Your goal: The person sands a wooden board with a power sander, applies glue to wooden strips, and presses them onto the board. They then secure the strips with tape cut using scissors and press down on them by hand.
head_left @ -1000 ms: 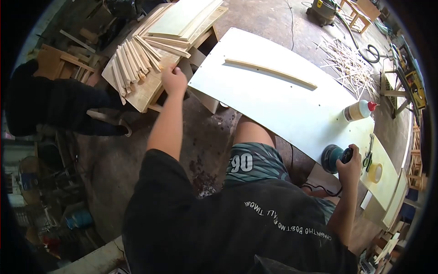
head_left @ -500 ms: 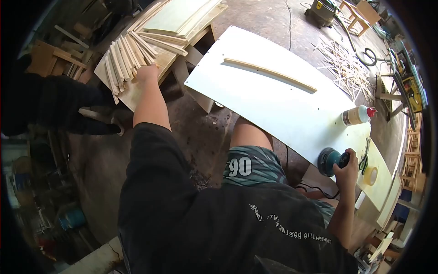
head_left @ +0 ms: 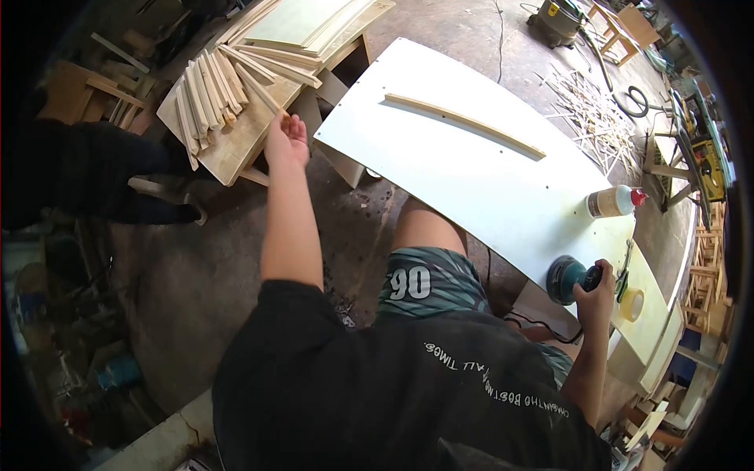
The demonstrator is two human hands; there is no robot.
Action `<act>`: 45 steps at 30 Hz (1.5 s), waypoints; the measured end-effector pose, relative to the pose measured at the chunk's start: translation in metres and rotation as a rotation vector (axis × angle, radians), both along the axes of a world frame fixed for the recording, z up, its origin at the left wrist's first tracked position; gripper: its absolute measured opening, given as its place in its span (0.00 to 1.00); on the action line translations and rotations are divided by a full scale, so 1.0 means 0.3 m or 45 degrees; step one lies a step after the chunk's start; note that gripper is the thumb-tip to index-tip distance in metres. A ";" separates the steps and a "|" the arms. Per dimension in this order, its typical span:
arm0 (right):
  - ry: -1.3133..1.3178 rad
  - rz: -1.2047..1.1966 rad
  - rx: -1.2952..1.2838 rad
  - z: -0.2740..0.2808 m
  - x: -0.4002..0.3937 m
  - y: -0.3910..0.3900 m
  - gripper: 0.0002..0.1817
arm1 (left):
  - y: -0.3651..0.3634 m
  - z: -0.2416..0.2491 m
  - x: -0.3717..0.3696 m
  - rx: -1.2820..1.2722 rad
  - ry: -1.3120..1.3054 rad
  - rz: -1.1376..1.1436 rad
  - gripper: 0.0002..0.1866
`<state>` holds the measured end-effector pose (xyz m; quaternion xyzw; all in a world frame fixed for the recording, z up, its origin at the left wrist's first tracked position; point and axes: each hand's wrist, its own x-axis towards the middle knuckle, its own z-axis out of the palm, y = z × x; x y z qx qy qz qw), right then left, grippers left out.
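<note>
Wooden slats (head_left: pixel 210 90) lie fanned on a low bench (head_left: pixel 236 141) at the far left, and the left hand (head_left: pixel 287 138) pinches the near end of one slat there, while the right hand (head_left: pixel 598 288) is clamped round the teal sander (head_left: pixel 567 279) sitting on the white board's (head_left: pixel 471 165) near edge, the glue bottle (head_left: pixel 616 201) just beyond it.

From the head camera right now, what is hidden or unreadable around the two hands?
- Sander, head view: its rear is covered by the right hand; switch unseen.
- Left hand: whether the fingers grip a wood strip is unclear, too small.
- Glue bottle: label too small to read.
- Scissors: partly hidden by the right hand.
- Person at left: mostly dark, cut by the lens edge.
</note>
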<state>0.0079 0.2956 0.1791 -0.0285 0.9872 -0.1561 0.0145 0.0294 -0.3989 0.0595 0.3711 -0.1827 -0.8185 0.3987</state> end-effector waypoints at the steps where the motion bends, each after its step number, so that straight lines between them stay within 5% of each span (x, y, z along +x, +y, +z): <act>1: 0.022 0.029 0.000 -0.005 -0.001 0.002 0.34 | 0.085 -0.005 0.032 0.038 0.129 -0.003 0.08; 4: 0.078 0.078 0.013 -0.028 -0.008 0.016 0.32 | 0.373 -0.022 0.115 0.150 0.400 -0.172 0.06; 6: 0.051 0.101 0.002 -0.020 -0.008 0.010 0.32 | 0.546 -0.035 0.165 0.179 0.497 -0.531 0.14; 13: 0.012 -0.016 0.031 -0.021 -0.012 0.031 0.32 | 1.150 0.035 0.153 0.072 -0.011 -1.600 0.13; 16: -0.031 -0.075 0.054 0.002 -0.021 0.030 0.32 | 1.370 0.046 0.100 -0.256 -0.363 -1.905 0.15; 19: -0.043 -0.097 0.075 -0.008 -0.042 0.054 0.33 | 1.451 0.062 0.025 -0.934 -0.689 -2.413 0.20; 21: -0.045 -0.095 0.084 -0.014 -0.035 0.067 0.34 | 1.434 0.093 -0.026 -1.826 -0.715 -2.174 0.18; 25: 0.018 0.020 -0.066 -0.037 -0.031 0.114 0.35 | 1.319 -0.039 -0.260 -3.014 -0.375 -1.321 0.21; 28: 0.023 0.015 -0.046 -0.037 -0.026 0.123 0.36 | 1.269 -0.124 -0.328 -3.148 -0.328 -1.548 0.24; 29: 0.031 0.025 -0.033 -0.040 -0.023 0.132 0.37 | 1.255 -0.146 -0.360 -2.888 -0.354 -1.828 0.23; 33: -0.068 -0.072 -0.034 -0.014 -0.003 0.159 0.36 | 1.209 -0.113 -0.276 -2.808 -0.352 -1.893 0.21; 37: -0.128 -0.075 -0.033 0.010 -0.003 0.192 0.34 | 1.214 -0.144 -0.179 -2.485 -0.230 -1.601 0.23; 40: -0.119 -0.056 -0.041 0.005 -0.006 0.206 0.34 | 1.248 -0.121 -0.141 -2.587 -0.518 -1.487 0.22; 45: -0.098 0.060 -0.054 0.063 -0.026 0.142 0.33 | 1.254 -0.101 -0.126 -2.637 -0.518 -1.458 0.20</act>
